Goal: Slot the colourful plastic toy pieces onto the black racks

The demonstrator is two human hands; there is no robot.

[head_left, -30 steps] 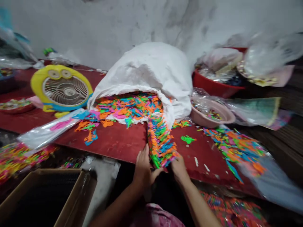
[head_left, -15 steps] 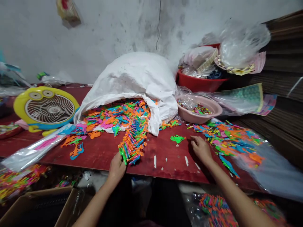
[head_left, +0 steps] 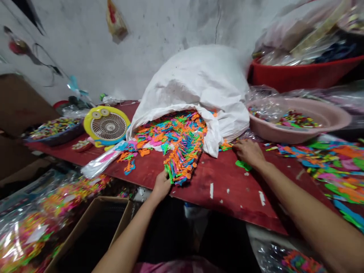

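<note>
Fingers curled, the left hand (head_left: 162,185) grips the end of a row of plastic pieces (head_left: 182,161) at the table's (head_left: 227,189) front edge. The right hand (head_left: 250,152), partly open, reaches beside the sack (head_left: 196,83); whether it holds anything is unclear.

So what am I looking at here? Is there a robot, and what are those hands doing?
No robot: these are a person's two bare hands, and every picture comes from one camera worn on the head, looking forward and down. On the dark red table lies a big white cloth-like sack, open towards the person and spilling small, brightly coloured plastic pieces. Around it are a round yellow-and-blue fan and a pale pink plastic basin. The left hand is at the near end of a neat row of pieces; its grip is partly hidden. The right hand is beside a flat green piece, its grip unclear.
</note>
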